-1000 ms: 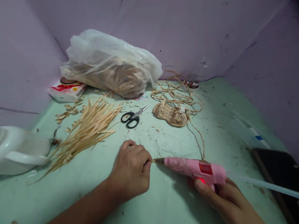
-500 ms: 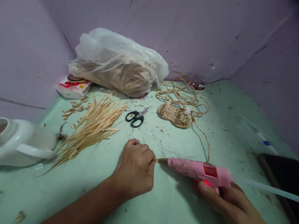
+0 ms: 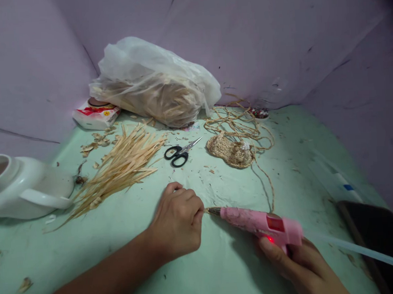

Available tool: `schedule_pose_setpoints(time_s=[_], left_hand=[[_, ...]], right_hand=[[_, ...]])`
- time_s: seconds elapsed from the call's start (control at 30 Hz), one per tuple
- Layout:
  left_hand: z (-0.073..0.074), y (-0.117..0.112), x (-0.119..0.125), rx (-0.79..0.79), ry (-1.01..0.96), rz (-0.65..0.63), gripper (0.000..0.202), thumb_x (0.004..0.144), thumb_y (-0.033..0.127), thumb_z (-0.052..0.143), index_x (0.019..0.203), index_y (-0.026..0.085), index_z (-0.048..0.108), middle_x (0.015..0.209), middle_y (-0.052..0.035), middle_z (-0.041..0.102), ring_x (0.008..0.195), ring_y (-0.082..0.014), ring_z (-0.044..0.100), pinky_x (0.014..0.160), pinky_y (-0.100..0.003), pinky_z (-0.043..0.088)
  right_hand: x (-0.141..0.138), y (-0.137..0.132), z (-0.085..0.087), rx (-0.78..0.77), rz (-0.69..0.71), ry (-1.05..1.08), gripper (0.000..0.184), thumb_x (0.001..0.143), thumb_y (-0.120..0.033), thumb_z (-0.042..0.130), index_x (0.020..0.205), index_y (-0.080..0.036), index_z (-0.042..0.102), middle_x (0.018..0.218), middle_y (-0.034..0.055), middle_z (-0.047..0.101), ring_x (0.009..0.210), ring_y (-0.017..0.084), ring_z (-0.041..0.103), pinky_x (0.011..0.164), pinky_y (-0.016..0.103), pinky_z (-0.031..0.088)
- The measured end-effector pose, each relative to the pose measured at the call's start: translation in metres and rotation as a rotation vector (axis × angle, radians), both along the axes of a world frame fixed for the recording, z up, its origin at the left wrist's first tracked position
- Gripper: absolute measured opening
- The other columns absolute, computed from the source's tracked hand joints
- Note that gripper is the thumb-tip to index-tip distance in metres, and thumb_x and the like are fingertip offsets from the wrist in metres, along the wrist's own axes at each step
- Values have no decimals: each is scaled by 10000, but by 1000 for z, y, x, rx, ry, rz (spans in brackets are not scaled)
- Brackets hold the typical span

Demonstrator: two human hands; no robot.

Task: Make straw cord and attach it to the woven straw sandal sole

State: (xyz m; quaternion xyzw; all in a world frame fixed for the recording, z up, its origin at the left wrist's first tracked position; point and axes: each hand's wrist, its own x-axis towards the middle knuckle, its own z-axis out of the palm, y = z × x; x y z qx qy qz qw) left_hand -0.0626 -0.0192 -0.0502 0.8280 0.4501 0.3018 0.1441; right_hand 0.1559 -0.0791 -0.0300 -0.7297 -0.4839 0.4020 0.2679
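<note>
My right hand [image 3: 293, 261] is wrapped round the grip of a pink glue gun [image 3: 247, 221], whose red light glows by the thumb. A long clear glue stick [image 3: 359, 250] runs out of its back end. The metal nozzle points left, right up against the fingers of my left hand [image 3: 179, 223]. That hand is closed in a pinch, and a short straw-coloured strand [image 3: 206, 210] pokes out of it at the nozzle; the rest is hidden in the fingers. Black-handled scissors [image 3: 180, 154] lie beyond my left hand. Behind the gun rests a woven twine piece [image 3: 230, 150] with white beads.
Dried straw strips [image 3: 121, 167] lie at left beside a white plastic jug [image 3: 35, 183] on its side. A plastic bag [image 3: 159, 87] of dried fibre leans on the back wall, near a small box [image 3: 96, 116]. Loose twine [image 3: 235, 122] and a dark phone [image 3: 378, 242] are at right.
Almost nothing differs. The whole view has shifted very slightly, and both hands and the glue gun keep the same position.
</note>
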Motion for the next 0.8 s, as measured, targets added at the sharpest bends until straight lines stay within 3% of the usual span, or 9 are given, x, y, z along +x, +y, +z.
schedule_pose_setpoints(time_s=[0.23,0.53,0.8], left_hand=[[0,-1,0,1,4,-4,112,713,93,489,645,155,552,619,-16,561,591,-133,494,768,-385,379],[0,0,0,4,15,-6,122,720,96,481,642,152,556,616,-17,556,591,-133,488,772,-389,378],[1,-1,-1,4,19,-8,120,719,97,480,646,149,561,615,-21,554,594,-138,493,779,-396,381]], right_hand=[[1,-1,-3,19,2,2,381,679,-553,601,573,-187,610,517,16,511,569,188,524,462,263,416],[-3,2,3,16,15,59,447,679,-542,606,432,-204,449,464,8,463,602,194,544,509,256,438],[-4,3,6,-11,27,33,433,689,-541,582,448,-215,430,453,0,448,591,195,541,528,265,448]])
